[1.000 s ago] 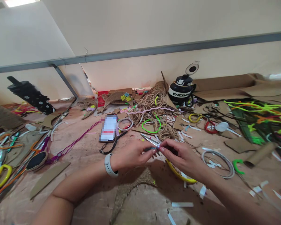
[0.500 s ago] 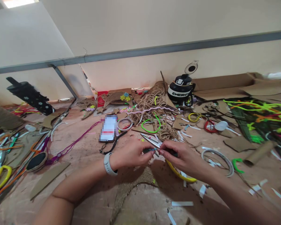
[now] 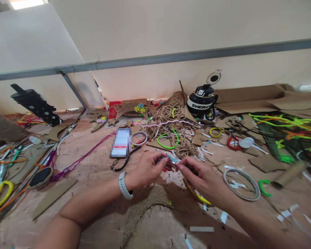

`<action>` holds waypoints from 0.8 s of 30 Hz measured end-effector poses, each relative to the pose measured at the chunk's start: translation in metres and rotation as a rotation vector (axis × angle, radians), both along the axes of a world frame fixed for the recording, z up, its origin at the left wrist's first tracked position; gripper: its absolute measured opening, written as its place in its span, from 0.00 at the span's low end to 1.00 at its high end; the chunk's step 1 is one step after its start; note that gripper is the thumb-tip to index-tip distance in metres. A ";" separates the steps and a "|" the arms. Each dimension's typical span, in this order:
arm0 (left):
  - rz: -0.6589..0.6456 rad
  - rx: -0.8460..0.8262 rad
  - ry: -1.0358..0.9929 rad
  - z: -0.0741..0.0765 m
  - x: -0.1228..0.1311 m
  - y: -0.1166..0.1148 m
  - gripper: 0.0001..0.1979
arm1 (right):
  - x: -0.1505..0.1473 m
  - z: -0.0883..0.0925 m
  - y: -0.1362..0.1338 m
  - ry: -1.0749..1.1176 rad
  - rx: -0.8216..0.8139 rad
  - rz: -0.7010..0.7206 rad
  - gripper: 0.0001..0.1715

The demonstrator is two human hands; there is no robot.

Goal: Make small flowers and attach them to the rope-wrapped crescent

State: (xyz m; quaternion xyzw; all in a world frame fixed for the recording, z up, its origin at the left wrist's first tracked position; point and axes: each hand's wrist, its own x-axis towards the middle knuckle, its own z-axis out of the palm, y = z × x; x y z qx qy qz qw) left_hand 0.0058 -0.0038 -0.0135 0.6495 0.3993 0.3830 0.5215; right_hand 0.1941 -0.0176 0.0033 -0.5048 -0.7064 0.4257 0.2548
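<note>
My left hand [image 3: 150, 169], with a pale watch on its wrist, pinches a small light-blue piece [image 3: 172, 158] at its fingertips. Close against it, my right hand [image 3: 202, 174] is closed round a pair of scissors [image 3: 174, 164]; fingers cover most of the dark handles, and the blades are foreshortened and hard to make out. The two hands meet above the table. Below them lies a crescent shape wrapped in twine [image 3: 147, 205]. A yellow ring [image 3: 203, 200] rests partly under my right hand.
Beyond the hands are a phone [image 3: 121, 142], a white ring [image 3: 139, 138], a green pipe cleaner loop [image 3: 168, 141] and heaped twine [image 3: 166, 114]. A black bottle [image 3: 200, 102] stands behind. To the right lie a tape roll [image 3: 242, 185] and cardboard tube [image 3: 287, 176]; yellow-handled scissors [image 3: 2, 193] lie left.
The scissors have turned, so their blades no longer point out to the upper left. The light-blue piece shows more between the fingertips. Both hands remain close together.
</note>
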 end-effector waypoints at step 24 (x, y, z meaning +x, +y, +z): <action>0.034 -0.309 -0.200 0.005 -0.001 0.006 0.19 | -0.010 -0.020 0.003 0.351 -0.261 -0.061 0.24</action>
